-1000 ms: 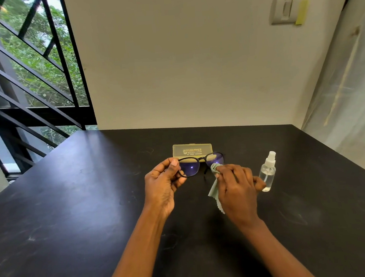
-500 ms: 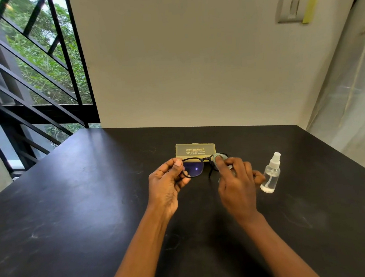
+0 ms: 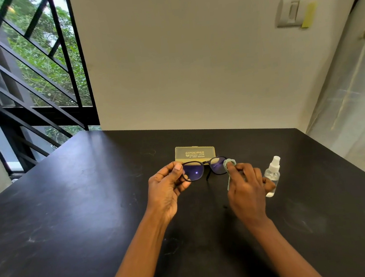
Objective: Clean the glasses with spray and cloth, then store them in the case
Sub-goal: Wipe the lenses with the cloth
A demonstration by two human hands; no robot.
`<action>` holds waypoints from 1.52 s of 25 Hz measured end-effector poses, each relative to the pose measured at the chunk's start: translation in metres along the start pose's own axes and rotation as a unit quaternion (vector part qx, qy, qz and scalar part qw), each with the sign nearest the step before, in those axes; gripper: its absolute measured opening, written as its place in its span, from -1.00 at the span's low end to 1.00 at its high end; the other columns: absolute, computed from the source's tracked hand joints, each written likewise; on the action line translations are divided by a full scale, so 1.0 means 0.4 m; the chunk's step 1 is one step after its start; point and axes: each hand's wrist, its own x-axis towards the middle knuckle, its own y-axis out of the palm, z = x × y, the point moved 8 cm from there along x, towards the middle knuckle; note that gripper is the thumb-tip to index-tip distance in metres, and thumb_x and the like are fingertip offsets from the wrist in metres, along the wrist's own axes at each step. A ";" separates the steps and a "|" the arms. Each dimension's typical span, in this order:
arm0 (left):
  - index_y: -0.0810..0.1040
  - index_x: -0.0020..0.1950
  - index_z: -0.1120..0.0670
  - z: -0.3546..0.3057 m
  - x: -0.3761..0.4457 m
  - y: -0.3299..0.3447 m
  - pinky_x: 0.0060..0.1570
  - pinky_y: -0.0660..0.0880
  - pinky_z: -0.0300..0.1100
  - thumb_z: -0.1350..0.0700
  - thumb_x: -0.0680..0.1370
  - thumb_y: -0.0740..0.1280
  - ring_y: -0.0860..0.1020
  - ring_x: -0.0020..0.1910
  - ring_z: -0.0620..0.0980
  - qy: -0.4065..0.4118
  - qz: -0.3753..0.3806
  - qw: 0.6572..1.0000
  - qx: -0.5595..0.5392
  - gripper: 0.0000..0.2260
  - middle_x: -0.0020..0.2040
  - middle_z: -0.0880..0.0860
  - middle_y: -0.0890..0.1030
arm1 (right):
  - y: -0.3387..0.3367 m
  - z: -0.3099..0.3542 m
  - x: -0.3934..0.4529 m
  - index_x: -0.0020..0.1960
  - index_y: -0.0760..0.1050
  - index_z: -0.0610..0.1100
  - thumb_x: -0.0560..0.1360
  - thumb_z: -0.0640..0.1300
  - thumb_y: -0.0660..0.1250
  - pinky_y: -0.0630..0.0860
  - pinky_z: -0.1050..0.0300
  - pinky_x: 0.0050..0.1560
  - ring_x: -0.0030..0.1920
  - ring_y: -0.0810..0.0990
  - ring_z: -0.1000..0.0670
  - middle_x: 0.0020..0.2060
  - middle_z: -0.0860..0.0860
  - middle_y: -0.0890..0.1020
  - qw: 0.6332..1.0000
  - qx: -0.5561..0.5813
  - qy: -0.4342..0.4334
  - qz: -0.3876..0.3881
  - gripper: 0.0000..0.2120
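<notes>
Black-framed glasses (image 3: 198,170) with bluish lenses are held above the dark table (image 3: 73,214). My left hand (image 3: 167,188) pinches the left rim between thumb and fingers. My right hand (image 3: 245,190) pinches a pale green cloth (image 3: 229,164) onto the right lens, and the cloth's tail hangs down beside the hand. A translucent yellow case (image 3: 195,153) lies shut on the table just behind the glasses. A small clear spray bottle (image 3: 272,175) with a white nozzle stands upright to the right of my right hand.
A cream wall rises right behind the table's far edge. A black window grille stands at the left and a pale curtain (image 3: 350,101) hangs at the right. The table's surface is scuffed.
The cloth, which hung loose below the right lens a second ago, is now bunched at my right fingertips on the lens's outer edge. My left hand keeps its hold.
</notes>
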 end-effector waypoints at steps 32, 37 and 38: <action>0.64 -0.12 0.10 -0.005 -0.016 -0.004 -0.44 0.56 -0.25 0.16 0.39 0.37 0.59 -0.41 -0.08 -0.009 -0.010 1.000 0.002 -0.88 -0.38 0.04 0.64 | -0.020 0.024 -0.017 0.08 0.60 -0.21 0.19 -0.37 0.54 0.45 -0.11 -0.24 -0.20 0.60 -0.19 -0.14 -0.17 0.63 0.999 -0.036 -0.033 -0.014 -0.54; 0.63 -0.10 0.11 -0.010 -0.018 -0.004 -0.44 0.56 -0.25 0.20 0.45 0.34 0.59 -0.40 -0.08 -0.010 -0.013 1.000 0.002 -0.91 -0.37 0.05 0.64 | -0.028 0.033 0.016 0.07 0.60 -0.22 0.29 -0.36 0.42 0.43 -0.12 -0.27 -0.21 0.59 -0.22 -0.14 -0.20 0.62 0.999 -0.024 -0.021 -0.029 -0.65; 0.63 -0.10 0.11 -0.011 -0.018 -0.003 -0.44 0.56 -0.25 0.20 0.46 0.33 0.59 -0.40 -0.09 -0.009 -0.014 1.000 0.003 -0.91 -0.37 0.05 0.64 | -0.026 0.041 0.017 0.08 0.60 -0.22 0.30 -0.35 0.41 0.44 -0.13 -0.27 -0.21 0.59 -0.22 -0.13 -0.20 0.62 0.999 -0.024 -0.030 -0.028 -0.65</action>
